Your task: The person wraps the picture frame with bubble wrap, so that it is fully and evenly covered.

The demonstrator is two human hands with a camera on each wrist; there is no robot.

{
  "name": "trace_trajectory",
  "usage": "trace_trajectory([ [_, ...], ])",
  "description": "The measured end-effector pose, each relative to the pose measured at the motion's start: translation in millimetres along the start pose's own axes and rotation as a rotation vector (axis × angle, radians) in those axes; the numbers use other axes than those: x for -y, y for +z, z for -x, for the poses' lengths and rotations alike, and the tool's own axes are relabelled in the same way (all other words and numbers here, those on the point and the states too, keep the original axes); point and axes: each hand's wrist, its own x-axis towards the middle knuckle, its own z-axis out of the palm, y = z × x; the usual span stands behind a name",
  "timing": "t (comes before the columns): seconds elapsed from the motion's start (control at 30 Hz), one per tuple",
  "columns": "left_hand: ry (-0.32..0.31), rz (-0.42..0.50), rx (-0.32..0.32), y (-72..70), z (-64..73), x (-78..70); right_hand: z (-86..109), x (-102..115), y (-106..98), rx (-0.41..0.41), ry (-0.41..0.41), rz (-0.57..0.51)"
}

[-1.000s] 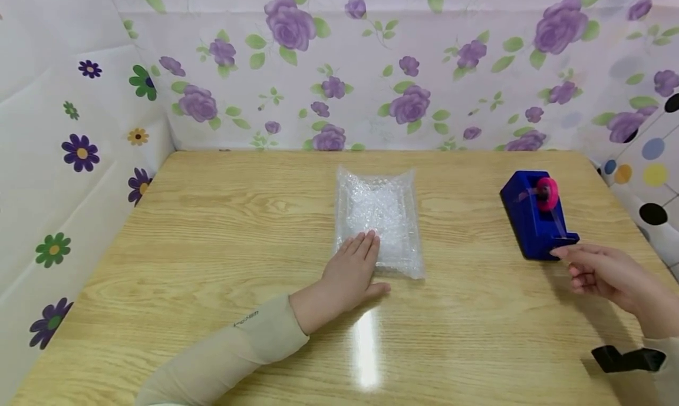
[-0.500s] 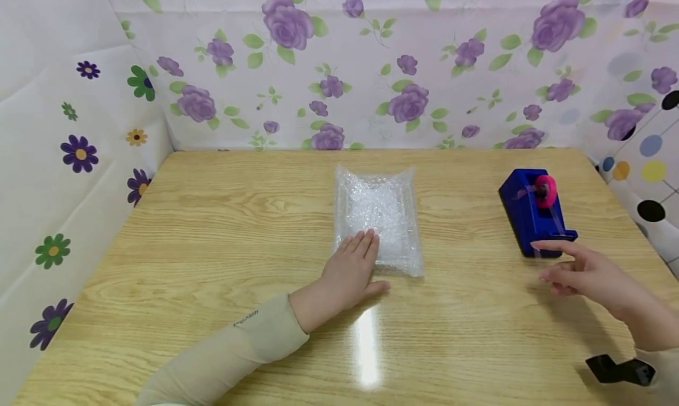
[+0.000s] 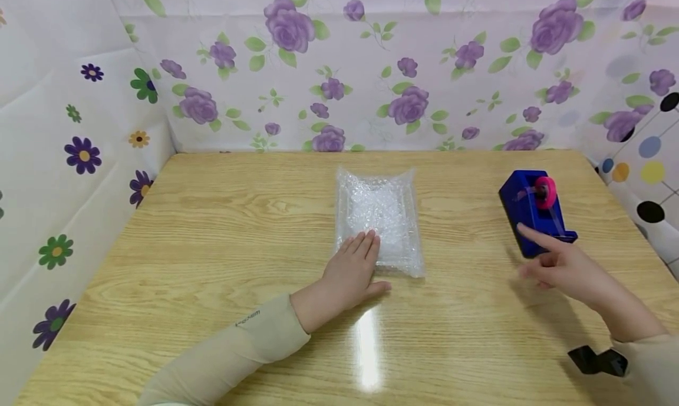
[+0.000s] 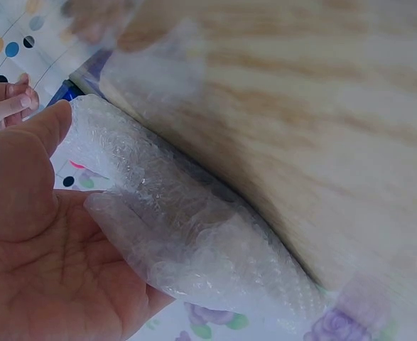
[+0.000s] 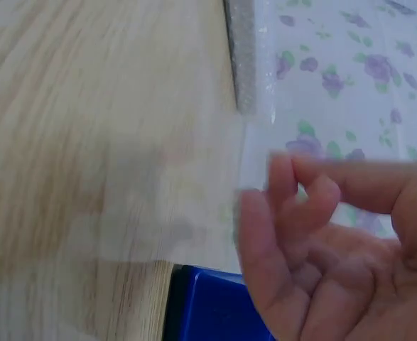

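Note:
Near the middle of the wooden table lies a flat package in clear bubble wrap [image 3: 379, 208]. My left hand [image 3: 347, 273] rests flat on its near left part, thumb spread out to the side; in the left wrist view the bubble wrap [image 4: 187, 213] lies against my fingers. My right hand [image 3: 559, 273] is above the table, just in front of the blue tape dispenser [image 3: 525, 203]. Its index finger points forward, apart from the thumb, while the other fingers are loosely curled. Whether clear tape clings to the fingertip cannot be made out.
A pink-cored roll of clear tape [image 3: 546, 192] sits in the dispenser, with tape running to its front edge. Floral sheeting [image 3: 329, 64] stands behind the wooden table [image 3: 212, 229]. A black wrist mount [image 3: 598, 360] is on my right sleeve.
My right hand has moved left from the dispenser's front edge, its index finger lifting and stretching out. Half a second ago a small clear strip showed at that fingertip. My left hand stays put.

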Motion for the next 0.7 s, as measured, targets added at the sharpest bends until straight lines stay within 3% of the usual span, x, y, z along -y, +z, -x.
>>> trace_trajectory([
  [0.23,-0.004,0.01,0.003,0.9,-0.1,-0.1,-6.6,7.6,10.5,-0.023,-0.173,0.014],
  [0.5,-0.01,0.007,0.011,1.2,-0.2,0.5,-14.9,24.5,24.5,-0.106,-0.378,0.215],
  [0.7,-0.013,0.001,0.02,1.9,-0.9,0.4,-21.8,38.4,34.0,-0.123,-0.457,0.166],
])
